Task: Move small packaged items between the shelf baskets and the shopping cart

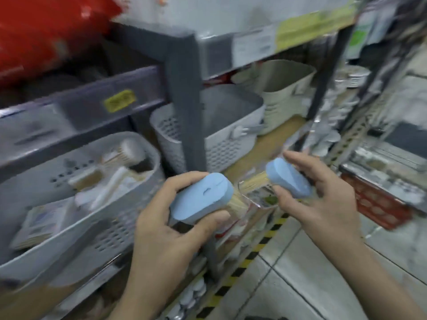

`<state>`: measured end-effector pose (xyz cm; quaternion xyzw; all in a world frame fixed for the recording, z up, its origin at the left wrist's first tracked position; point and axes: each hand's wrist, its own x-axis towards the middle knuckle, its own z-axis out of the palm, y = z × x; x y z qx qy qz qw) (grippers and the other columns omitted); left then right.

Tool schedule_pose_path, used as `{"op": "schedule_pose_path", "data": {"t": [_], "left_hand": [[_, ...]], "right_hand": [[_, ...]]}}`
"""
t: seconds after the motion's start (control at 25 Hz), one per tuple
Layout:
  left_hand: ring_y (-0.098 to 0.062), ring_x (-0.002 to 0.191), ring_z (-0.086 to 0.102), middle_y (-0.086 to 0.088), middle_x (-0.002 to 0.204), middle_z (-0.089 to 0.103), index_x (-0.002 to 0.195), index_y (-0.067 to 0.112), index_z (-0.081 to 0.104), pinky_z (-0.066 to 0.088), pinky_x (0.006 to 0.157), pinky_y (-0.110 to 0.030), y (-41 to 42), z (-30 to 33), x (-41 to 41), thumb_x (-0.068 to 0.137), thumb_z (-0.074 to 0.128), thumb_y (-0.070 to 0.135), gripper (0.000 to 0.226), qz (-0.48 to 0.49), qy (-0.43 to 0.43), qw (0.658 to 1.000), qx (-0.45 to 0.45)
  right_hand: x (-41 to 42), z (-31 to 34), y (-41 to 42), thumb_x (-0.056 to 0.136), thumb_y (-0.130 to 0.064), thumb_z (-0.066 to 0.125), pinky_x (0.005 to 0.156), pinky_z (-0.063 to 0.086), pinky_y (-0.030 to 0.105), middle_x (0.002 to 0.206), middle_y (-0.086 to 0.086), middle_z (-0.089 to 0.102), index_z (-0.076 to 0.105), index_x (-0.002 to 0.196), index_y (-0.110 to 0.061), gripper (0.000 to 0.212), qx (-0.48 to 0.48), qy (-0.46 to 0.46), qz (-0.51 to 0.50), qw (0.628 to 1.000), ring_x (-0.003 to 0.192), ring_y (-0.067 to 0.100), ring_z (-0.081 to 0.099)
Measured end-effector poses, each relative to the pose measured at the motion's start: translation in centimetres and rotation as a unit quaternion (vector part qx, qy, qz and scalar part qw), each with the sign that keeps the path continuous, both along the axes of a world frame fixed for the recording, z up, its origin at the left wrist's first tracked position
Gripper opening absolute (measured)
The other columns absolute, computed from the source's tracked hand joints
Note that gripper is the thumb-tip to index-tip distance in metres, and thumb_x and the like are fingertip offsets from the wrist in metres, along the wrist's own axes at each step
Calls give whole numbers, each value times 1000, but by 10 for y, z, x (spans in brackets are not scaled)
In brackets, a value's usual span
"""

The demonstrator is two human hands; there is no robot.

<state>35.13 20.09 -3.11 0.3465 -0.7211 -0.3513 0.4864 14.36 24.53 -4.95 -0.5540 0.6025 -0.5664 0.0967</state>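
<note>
- Mid-carry, I'd say: each hand has one of those small clear packs with a blue lid, what looks like pale sticks inside (toothpicks or swabs maybe, too blurry to call).
- The left hand (175, 227) has its fingers and thumb wrapped round the left blue-lidded pack (202, 197), gripping it just in front of the grey shelf post (184, 107).
- The right hand (321, 199) pinches the right blue-lidded pack (287, 176) between thumb and fingers, a bit to the right of that post. The two packs sit close together, nearly touching at their clear ends.
- No shopping cart anywhere in view, so I can't tell whether these two are coming out of a basket or heading into one. My guess is neither is placed yet, so this transfer is still open.
- Left of the post, the near grey basket (76, 204) holds a jumble of brushes and packaged bits, so plenty of stock is there.
- Right behind the post there's a white perforated basket (221, 148), contents hidden, and a cream bin (284, 95) further back to the right.
- The baskets sit on a wooden shelf (270, 144), and there's a yellow price tag (119, 100) on the rail up left of the post.
- Down to the right of the post: light tiled floor (312, 273) with a black-and-yellow hazard strip (249, 250) along the shelf base, and a red crate (374, 202) on the next rack over.
- Whole frame is motion-smeared, so fine detail is a wash.
</note>
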Motion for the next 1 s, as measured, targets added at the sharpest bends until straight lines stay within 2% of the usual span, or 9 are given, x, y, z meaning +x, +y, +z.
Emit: {"op": "schedule_pose_path", "data": {"t": [0.08,0.2,0.28,0.44,0.52,0.56,0.68,0.8,1.0], "left_hand": [[5,91,60,23,101,65,96,40,63,47,73,-10,-4,-12,-56,63,74,47,35,-60,16,996,58],[6,81,60,21,94,67,92,31,67,50,66,-14,1,-28,-145,60,85,43,38,-115,27,983,138],[6,76,60,21,90,67,91,28,67,47,62,-10,4,-43,-205,54,89,38,44,-142,31,973,179],[-7,73,63,9,84,70,89,33,69,53,63,-25,10,-75,-305,52,84,39,40,-172,34,945,276],[-3,70,63,11,80,71,86,27,70,52,60,-19,12,-89,-347,63,87,21,30,-192,20,934,300],[-3,70,63,11,80,71,87,26,69,52,61,-18,11,-94,-362,64,84,21,28,-199,11,930,310],[-12,75,65,4,84,71,87,31,71,52,63,-28,-2,-102,-406,54,90,33,38,-207,-10,915,345],[-23,80,66,-5,92,71,91,27,70,50,63,-33,-31,-117,-451,64,83,17,32,-192,-26,907,373],[-23,83,67,-4,92,72,93,25,69,53,67,-33,-95,-135,-551,61,87,22,36,-210,-61,901,374]], "right_hand": [[-48,-11,21,70,-31,78,72,48,13,98,-23,67,65,100,-45,37,33,-85,-49,995,92,1,63],[-121,-32,59,66,-33,78,57,48,18,87,-12,70,70,90,-38,26,55,-222,-132,965,72,5,62],[-169,-48,85,69,-24,76,59,49,17,88,-9,71,71,90,-31,22,39,-279,-196,939,75,8,64],[-246,-70,126,74,-3,74,62,50,13,96,-4,70,69,102,-16,32,20,-352,-286,891,83,8,65],[-279,-79,140,75,-4,73,62,50,14,97,0,71,69,103,-11,30,18,-385,-311,869,86,12,65],[-293,-83,143,74,-5,73,63,50,15,100,2,71,69,103,-11,29,21,-401,-321,858,88,15,66],[-334,-94,141,65,-9,81,68,49,21,101,4,71,72,95,-18,33,24,-442,-336,831,88,16,66],[-375,-104,120,53,-13,85,73,49,31,98,5,72,73,94,-19,43,41,-467,-330,819,89,22,66],[-452,-121,79,68,-5,81,66,51,24,91,5,72,73,90,-17,25,59,-454,-352,816,81,17,66]]}}
